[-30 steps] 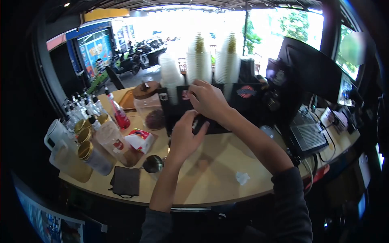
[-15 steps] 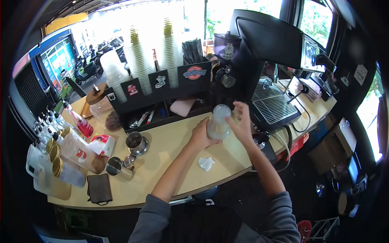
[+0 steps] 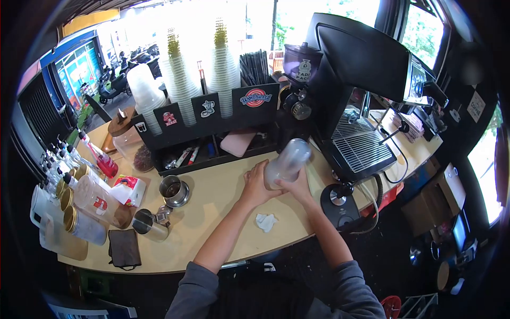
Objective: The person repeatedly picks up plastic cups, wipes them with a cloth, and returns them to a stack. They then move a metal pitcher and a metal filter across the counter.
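Note:
A translucent, whitish shaker (image 3: 284,162) with a domed top is held up over the counter, tilted to the right and slightly smeared by motion. My left hand (image 3: 259,185) is wrapped round its lower left side. On the lower right side, my right hand (image 3: 298,187) grips it too, thumb across the front. What is inside it looks pale and cannot be made out. Below the hands, a crumpled white tissue (image 3: 266,222) lies on the wooden counter (image 3: 223,242).
Left of my arms stand a metal drip filter (image 3: 173,190), a steel pitcher (image 3: 150,224), a folded dark cloth (image 3: 125,249), a tissue pack (image 3: 128,190) and several bottles. Stacked cups (image 3: 183,85) rise behind a black organizer (image 3: 212,114). An espresso machine (image 3: 340,69) occupies the right.
My right hand, with fingers raised beside the top before, has come down and closed round the shaker's lower side. The shaker has gone from upright to tilted rightward.

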Action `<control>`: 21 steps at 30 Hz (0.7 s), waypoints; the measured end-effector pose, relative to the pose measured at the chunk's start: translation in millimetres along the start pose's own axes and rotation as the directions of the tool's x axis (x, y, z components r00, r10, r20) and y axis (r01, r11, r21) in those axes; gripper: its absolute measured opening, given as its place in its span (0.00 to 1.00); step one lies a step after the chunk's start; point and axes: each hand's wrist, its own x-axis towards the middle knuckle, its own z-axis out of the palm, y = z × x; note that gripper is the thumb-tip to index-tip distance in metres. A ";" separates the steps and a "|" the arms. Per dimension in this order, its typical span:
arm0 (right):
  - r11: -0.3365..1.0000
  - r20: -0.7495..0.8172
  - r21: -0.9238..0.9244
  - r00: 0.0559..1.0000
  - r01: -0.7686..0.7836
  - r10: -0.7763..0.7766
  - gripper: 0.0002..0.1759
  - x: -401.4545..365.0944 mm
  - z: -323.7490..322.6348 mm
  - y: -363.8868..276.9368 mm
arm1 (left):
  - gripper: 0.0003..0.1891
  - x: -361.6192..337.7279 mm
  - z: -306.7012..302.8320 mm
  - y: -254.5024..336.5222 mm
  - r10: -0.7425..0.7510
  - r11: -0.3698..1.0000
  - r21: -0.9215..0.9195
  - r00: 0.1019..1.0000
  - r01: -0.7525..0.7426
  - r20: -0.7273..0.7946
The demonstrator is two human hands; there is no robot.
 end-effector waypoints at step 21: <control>0.942 -0.019 0.331 0.999 0.052 -0.048 0.43 -1.7 -13.3 4.5 | 0.48 3.3 1.2 1.9 0.124 0.960 -0.241 0.989 -0.139 -0.079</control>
